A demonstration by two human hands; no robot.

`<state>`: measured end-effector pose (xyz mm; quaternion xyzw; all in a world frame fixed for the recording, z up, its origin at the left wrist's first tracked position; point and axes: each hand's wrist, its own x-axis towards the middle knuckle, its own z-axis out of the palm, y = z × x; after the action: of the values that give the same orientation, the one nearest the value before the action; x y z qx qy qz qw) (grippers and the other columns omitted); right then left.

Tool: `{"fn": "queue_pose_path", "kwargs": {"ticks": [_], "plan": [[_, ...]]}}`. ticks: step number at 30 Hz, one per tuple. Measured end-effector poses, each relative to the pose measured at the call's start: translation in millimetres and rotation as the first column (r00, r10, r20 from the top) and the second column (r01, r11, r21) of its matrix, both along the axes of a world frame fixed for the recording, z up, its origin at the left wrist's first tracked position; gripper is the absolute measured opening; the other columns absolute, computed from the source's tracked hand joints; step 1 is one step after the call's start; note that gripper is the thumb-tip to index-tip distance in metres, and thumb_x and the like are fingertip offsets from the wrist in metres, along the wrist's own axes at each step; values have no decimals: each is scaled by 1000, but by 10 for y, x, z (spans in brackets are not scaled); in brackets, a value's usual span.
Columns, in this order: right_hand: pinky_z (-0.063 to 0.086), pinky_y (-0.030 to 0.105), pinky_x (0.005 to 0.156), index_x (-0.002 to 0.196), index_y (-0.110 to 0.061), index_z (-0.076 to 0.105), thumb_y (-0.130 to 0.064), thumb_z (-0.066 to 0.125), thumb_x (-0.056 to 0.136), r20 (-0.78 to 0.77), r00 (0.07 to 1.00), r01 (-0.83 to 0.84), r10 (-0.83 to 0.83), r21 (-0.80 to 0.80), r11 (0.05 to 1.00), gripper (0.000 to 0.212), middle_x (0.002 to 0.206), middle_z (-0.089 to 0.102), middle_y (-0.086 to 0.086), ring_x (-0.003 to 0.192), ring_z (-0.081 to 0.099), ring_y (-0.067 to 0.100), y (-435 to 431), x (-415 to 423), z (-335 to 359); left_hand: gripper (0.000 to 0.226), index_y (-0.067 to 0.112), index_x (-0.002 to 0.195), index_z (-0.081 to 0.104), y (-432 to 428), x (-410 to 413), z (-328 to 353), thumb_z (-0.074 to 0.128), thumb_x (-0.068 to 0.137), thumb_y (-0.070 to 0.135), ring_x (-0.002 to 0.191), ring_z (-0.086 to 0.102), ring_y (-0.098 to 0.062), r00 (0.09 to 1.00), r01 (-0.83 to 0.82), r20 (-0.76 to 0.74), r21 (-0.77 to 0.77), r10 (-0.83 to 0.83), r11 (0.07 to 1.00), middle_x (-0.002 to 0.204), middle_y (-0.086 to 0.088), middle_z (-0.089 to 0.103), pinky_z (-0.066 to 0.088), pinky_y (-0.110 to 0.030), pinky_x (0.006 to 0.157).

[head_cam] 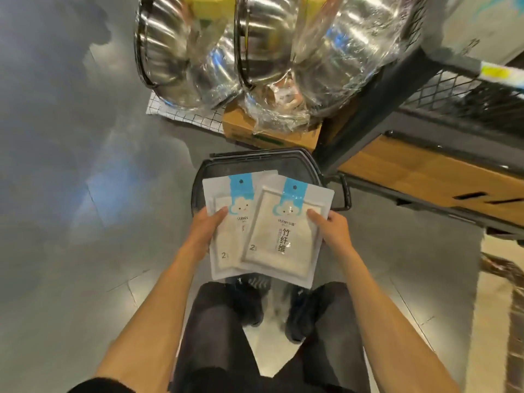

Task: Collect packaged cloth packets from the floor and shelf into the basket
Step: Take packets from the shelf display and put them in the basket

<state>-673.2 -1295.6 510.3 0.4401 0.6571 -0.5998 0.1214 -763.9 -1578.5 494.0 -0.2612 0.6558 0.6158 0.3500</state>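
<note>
Two white cloth packets with blue cloud headers are held over a black basket [263, 163] that stands on the floor in front of my feet. My left hand [205, 231] grips the left packet [226, 236] with the thumb on its face. My right hand [331, 229] grips the right packet [283, 236], which overlaps the left one. The packets hide most of the basket's inside, so its contents cannot be seen.
A dark metal shelf [425, 89] with mesh and cardboard boxes [425, 171] stands at the right. Plastic-wrapped steel pots [255, 52] sit on a cardboard box [269, 134] beyond the basket. Grey tiled floor [85, 165] spreads to the left.
</note>
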Motion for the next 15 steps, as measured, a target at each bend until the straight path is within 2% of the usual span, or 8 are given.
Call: {"fn": "queue_pose_path", "kwargs": {"ticks": [3,7,8,15], "plan": [[50,17,54,95,-18,69,-22,70,91,1,1000,-28,28,-32,999,6,95,74,-1,80,70,11,196,306,603,14,20,111,67,209,307,543,67,96,22,97,74,-28,998,-60,-17,-13,60,998,107,-6,77,60,-50,84],[60,36,69,100,-17,72,-24,76,87,-17,998,-63,62,-12,998,15,95,77,-2,87,74,18,606,673,1149,17,22,113,68,591,651,1089,66,97,25,98,74,-26,995,-63,-73,-18,62,998,108,-3,77,60,-49,86],[59,37,69,102,-17,72,-24,77,86,-29,998,-63,63,2,998,19,96,77,-2,88,74,18,716,767,1250,18,22,114,68,689,738,1197,66,96,25,98,74,-25,995,-56,-88,-10,55,998,108,-3,77,59,-49,87],[51,22,57,100,-15,75,-25,75,88,-122,992,-31,38,64,997,16,90,78,-2,79,73,12,1454,1329,1826,19,19,118,67,1465,1192,1757,62,99,21,100,74,-24,988,3,-155,112,15,994,108,-4,77,59,-46,86]]}}
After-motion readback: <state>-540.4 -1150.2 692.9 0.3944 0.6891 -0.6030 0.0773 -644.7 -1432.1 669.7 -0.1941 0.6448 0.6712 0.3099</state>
